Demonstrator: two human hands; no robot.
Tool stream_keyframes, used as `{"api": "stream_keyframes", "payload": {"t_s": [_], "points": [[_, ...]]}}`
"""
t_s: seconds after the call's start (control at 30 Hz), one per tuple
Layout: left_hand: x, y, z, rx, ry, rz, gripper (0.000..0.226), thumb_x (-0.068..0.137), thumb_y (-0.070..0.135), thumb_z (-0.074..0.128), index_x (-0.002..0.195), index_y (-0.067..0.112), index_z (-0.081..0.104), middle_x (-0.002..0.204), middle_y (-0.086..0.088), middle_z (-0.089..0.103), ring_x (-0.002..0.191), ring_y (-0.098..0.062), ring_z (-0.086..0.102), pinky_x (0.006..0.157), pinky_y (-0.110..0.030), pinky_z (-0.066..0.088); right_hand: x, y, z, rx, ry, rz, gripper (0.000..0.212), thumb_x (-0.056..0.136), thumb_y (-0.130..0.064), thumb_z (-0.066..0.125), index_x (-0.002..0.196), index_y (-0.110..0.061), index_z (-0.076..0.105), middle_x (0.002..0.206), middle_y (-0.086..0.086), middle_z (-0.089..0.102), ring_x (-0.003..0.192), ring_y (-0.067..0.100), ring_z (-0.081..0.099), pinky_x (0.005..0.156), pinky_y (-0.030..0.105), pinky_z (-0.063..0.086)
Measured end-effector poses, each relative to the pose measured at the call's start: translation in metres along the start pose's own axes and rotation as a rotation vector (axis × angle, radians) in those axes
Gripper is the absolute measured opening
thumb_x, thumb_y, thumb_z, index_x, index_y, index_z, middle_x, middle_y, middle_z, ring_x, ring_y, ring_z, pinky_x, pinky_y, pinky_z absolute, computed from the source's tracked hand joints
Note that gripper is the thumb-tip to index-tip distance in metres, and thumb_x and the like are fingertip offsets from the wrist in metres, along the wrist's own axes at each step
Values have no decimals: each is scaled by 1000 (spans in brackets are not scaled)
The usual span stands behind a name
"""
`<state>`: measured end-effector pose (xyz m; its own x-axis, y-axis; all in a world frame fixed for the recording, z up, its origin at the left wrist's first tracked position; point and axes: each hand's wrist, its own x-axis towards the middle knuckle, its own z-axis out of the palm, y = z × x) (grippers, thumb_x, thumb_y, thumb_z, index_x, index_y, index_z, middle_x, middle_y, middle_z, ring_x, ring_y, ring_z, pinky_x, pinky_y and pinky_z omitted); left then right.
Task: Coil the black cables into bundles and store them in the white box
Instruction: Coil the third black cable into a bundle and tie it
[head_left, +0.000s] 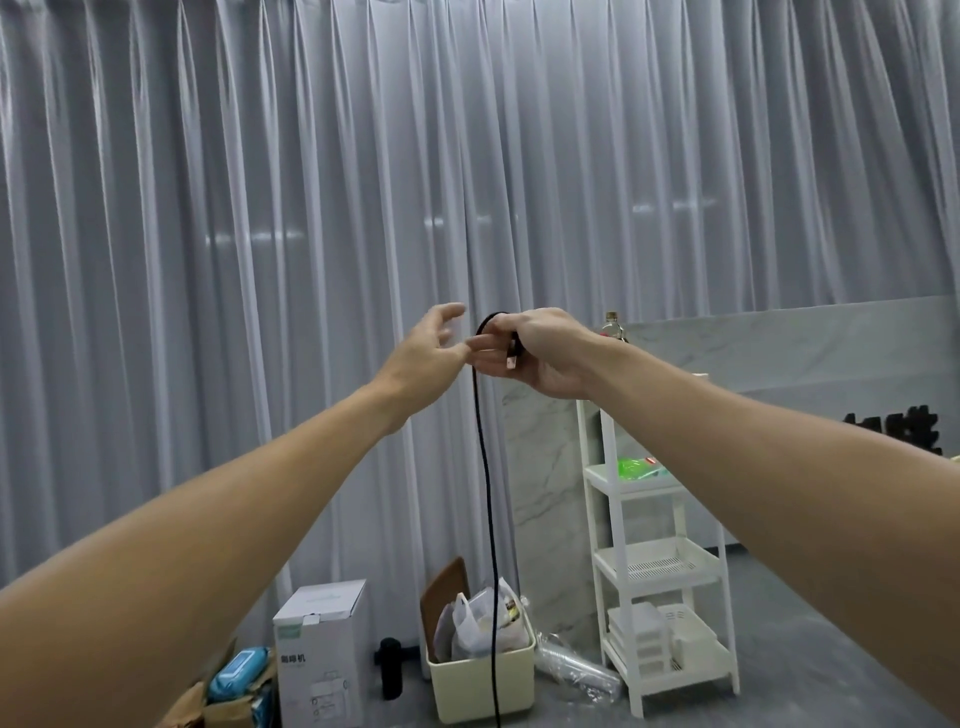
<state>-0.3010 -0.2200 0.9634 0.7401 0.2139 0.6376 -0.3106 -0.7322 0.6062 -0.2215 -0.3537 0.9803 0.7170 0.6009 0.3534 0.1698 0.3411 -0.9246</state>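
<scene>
Overhead and all across the back, a pale grey pleated curtain (260, 208) fills most of the view, with a marble-look wall panel (779, 343) at its right. Both bare forearms reach forward and meet in mid-air in front of the curtain. The right hand (540, 351) is clenched around the black cable (487, 493): its fingers curl over a small loop at the top and a plug end shows against the palm. From that grip the cable hangs almost straight down, passing in front of the cream bin (480, 680) on the floor and out of the bottom edge of the picture. The left hand (428, 353) is released, fingers spread and relaxed, its fingertips touching or just beside the right hand's fingers where the cable drops; whether it actually touches the cable cannot be told.

Lower right stands a white tiered shelf rack (660, 571) with a green item on its upper tier and white boxes on the lowest. Left of the bin stands a white carton (319, 654) with printed characters, and a small black cylinder (390, 667) sits between the two. The bin holds plastic bags and a brown board. A blue packet (236, 675) lies in an open cardboard box at lower left, and a crumpled clear wrapper (576, 670) lies between bin and rack
</scene>
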Motion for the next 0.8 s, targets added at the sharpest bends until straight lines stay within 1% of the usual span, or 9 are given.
{"api": "stream_keyframes", "payload": {"t_s": [0.03,0.07,0.13,0.2,0.27,0.4,0.53,0.7,0.8], "points": [[-1,-2,1,-16,-45,-60,52,100,17,51,149,26,36,140,11,49,133,-11,47,107,-30,39,-3,1,-1,-18,-42,13,21,102,-1,46,95,9,63,95,24,70,82,32,71,90,40,59],[-2,-4,2,-49,-98,-113,51,100,16,49,150,24,37,138,9,55,126,-15,56,105,-31,44,-5,2,-2,-47,-69,20,20,101,-2,48,96,9,65,97,24,71,87,33,72,89,40,59],[-7,-6,5,-126,-178,-166,35,102,17,47,136,22,53,123,4,68,106,-17,69,89,-27,54,-7,5,-6,-101,-68,23,20,100,-2,51,101,11,66,104,24,72,99,36,72,92,43,58],[-12,-10,9,-204,-213,-174,23,103,19,49,121,23,61,115,3,71,94,-16,72,80,-24,57,-8,11,-13,-90,-72,35,23,100,-3,50,108,13,65,107,26,72,105,38,70,96,45,56],[-16,-19,12,-255,-241,-187,21,102,18,52,120,20,63,111,1,71,88,-15,70,81,-26,58,-11,19,-20,-45,-101,63,27,101,-4,48,112,15,63,108,27,71,104,38,70,95,43,56],[-25,-37,18,-260,-228,-180,30,95,18,65,125,19,62,92,-1,69,81,-13,66,84,-30,58,-19,40,-33,31,-125,77,30,104,-9,44,103,10,67,105,26,72,97,34,73,78,35,61],[-39,-55,30,-287,-187,-96,20,95,10,65,111,22,69,79,6,69,70,-9,61,73,-23,54,-25,66,-39,145,-41,95,34,106,-22,46,94,3,66,97,24,74,92,33,75,71,36,62],[-55,-85,54,-154,-123,-27,28,100,10,57,101,35,70,76,15,67,66,-2,54,66,-15,49,-36,112,-41,321,-30,169,27,102,-22,56,97,2,68,105,22,74,103,32,72,83,34,61],[-71,-111,73,-54,-193,-48,24,101,15,55,101,34,70,76,5,61,71,-8,51,65,-14,46,-44,149,-40,413,-18,248,25,101,-23,57,103,-1,69,103,17,75,86,24,74,72,27,62]]}}
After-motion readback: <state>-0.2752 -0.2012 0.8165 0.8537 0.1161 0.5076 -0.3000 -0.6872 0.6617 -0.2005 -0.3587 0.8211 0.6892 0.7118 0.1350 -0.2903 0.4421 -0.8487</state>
